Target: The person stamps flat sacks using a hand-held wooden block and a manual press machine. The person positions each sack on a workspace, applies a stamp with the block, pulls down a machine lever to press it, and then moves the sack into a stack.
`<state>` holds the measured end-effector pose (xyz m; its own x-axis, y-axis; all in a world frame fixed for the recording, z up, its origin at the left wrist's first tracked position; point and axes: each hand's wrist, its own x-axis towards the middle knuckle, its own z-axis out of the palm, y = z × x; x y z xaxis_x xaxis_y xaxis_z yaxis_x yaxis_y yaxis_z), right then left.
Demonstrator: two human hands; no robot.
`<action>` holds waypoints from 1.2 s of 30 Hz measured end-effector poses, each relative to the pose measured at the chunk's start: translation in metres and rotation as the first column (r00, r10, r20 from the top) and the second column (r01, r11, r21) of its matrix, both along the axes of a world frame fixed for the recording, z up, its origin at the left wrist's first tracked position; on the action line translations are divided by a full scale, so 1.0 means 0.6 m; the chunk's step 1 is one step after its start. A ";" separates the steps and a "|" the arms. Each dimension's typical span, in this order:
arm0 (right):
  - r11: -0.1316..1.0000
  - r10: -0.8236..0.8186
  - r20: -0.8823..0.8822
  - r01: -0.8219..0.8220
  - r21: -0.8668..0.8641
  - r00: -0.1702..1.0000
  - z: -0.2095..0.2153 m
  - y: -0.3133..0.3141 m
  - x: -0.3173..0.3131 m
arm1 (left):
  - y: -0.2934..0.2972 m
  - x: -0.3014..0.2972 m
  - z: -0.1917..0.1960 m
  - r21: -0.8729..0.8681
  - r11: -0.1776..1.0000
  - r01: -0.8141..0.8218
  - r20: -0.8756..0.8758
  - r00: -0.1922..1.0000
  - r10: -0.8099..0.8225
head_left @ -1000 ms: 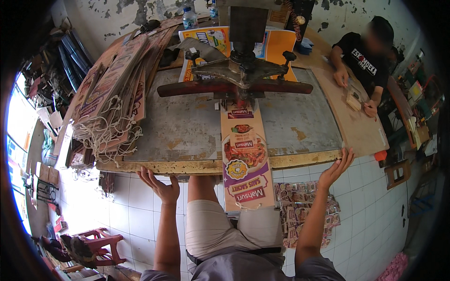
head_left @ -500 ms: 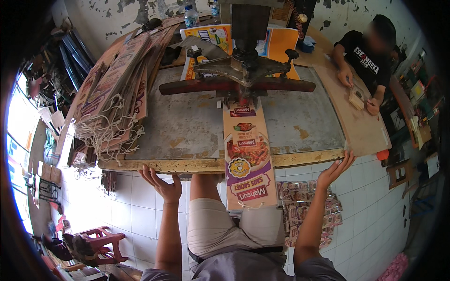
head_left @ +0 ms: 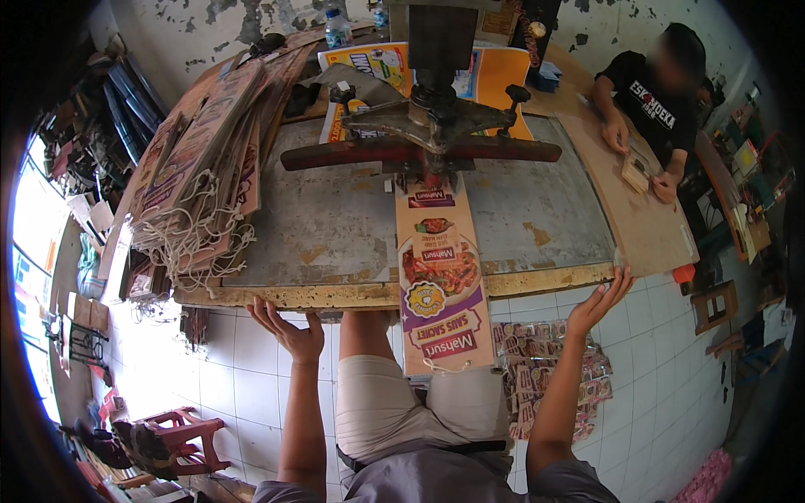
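Note:
My left hand (head_left: 287,332) rests its fingertips against the front wooden edge of the worktable (head_left: 352,296), fingers apart and palm bare. At the table's front right corner my right hand (head_left: 600,302) touches the edge the same way, holding nothing. Between them lies a long printed cardboard strip (head_left: 441,277) in cream and purple, with a food picture and a string loop at its near end. Its near part overhangs the edge above my lap. The far end reaches under the dark metal press (head_left: 423,142), where it is hidden.
Stacks of similar strips with white strings (head_left: 197,184) cover the table's left. Colourful printed sheets (head_left: 503,88) and a water bottle (head_left: 338,32) stand behind the press. At right, a co-worker (head_left: 658,105) handles a small wooden block (head_left: 639,174). Packed sachets (head_left: 553,377) lie on the tiled floor.
The view has shifted very slightly. Both my hands stay at the table edge and the strip lies as before. A pale blurred shape shows more at the far right.

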<state>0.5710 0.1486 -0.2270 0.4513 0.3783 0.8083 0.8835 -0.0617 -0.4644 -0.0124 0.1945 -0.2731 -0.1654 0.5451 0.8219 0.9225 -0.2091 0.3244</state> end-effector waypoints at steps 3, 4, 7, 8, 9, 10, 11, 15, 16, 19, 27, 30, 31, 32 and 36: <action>1.000 0.006 0.007 -0.006 0.013 1.000 0.001 0.000 0.000 | 0.001 0.001 0.001 0.001 1.000 0.004 0.001 1.000 -0.004; 1.000 0.015 0.005 -0.015 0.019 1.000 0.000 -0.001 -0.002 | 0.001 0.002 0.001 0.003 1.000 0.005 0.003 1.000 -0.005; 1.000 0.020 0.007 -0.020 0.012 1.000 0.001 -0.006 -0.005 | -0.001 0.006 0.006 0.001 1.000 0.006 0.006 1.000 -0.006; 1.000 0.019 0.010 -0.019 0.008 1.000 0.003 -0.007 -0.006 | 0.000 0.006 0.006 0.004 1.000 0.011 0.011 1.000 -0.011; 1.000 0.016 -0.001 -0.016 -0.008 1.000 0.004 -0.010 -0.007 | -0.001 0.006 0.007 0.007 1.000 0.016 0.017 1.000 -0.016; 1.000 0.013 -0.011 -0.013 -0.023 1.000 0.005 -0.013 -0.008 | -0.001 0.006 0.007 0.010 1.000 0.021 0.022 1.000 -0.021; 0.999 0.011 -0.021 -0.012 -0.041 1.000 0.009 -0.015 -0.014 | -0.002 0.006 0.008 0.006 1.000 0.021 0.016 1.000 -0.021; 0.993 0.078 0.004 -0.077 -0.095 0.997 0.030 -0.044 -0.065 | -0.009 0.005 0.015 -0.006 1.000 0.024 0.002 1.000 -0.024; 0.986 0.142 0.008 -0.141 -0.092 0.990 0.033 -0.055 -0.095 | -0.010 0.006 0.015 -0.009 1.000 0.027 0.002 1.000 -0.027; 0.857 0.500 -0.044 -0.501 -0.121 0.865 0.062 -0.091 -0.193 | -0.010 0.001 0.008 -0.019 0.999 0.025 -0.005 1.000 -0.026; 0.466 0.828 -0.014 -0.703 -0.538 0.560 0.220 -0.109 -0.312 | -0.020 0.002 0.022 -0.028 0.999 0.029 -0.005 1.000 -0.029; 0.467 0.825 -0.017 -0.700 -0.540 0.564 0.200 -0.109 -0.308 | -0.026 0.004 0.027 -0.060 0.997 0.049 0.011 0.999 -0.049; 0.466 0.825 -0.027 -0.706 -0.533 0.565 0.194 -0.111 -0.308 | -0.029 0.005 0.030 -0.073 0.996 0.059 0.018 0.998 -0.058; 0.467 0.825 -0.032 -0.712 -0.524 0.565 0.190 -0.111 -0.309 | -0.032 0.006 0.034 -0.085 0.993 0.076 0.036 0.997 -0.073; 0.478 0.822 -0.028 -0.715 -0.511 0.569 0.192 -0.111 -0.315 | -0.043 0.008 0.048 -0.102 0.987 0.121 0.070 0.991 -0.115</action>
